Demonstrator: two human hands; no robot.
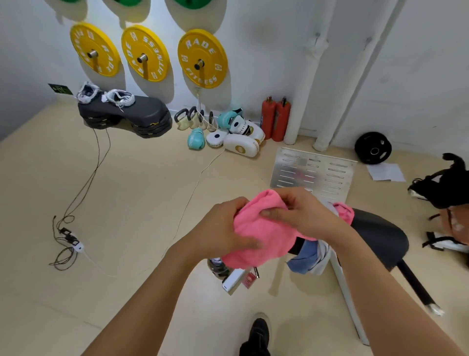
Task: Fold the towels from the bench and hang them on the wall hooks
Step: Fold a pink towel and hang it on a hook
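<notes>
While bunched, fleecy pink towel point(256, 228), both hands.

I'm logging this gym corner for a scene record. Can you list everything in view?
pink towel: 1, pink, held in both hands above the bench
bench: 1, black pad, white frame, lower right
other towels: a few, blue, grey and pink, draped on the bench
yellow plates: 3, yellow, on wall pegs
green plates: 3, green, wall, top edge
black plate: 1, black, floor by the pipes
step platform: 1, black, floor, left
shoes: 2, white, on the platform
extinguishers: 2, red, against the wall
kettlebells: several, pale, by the wall
left hand: grips the towel
right hand: pinches the towel
</notes>
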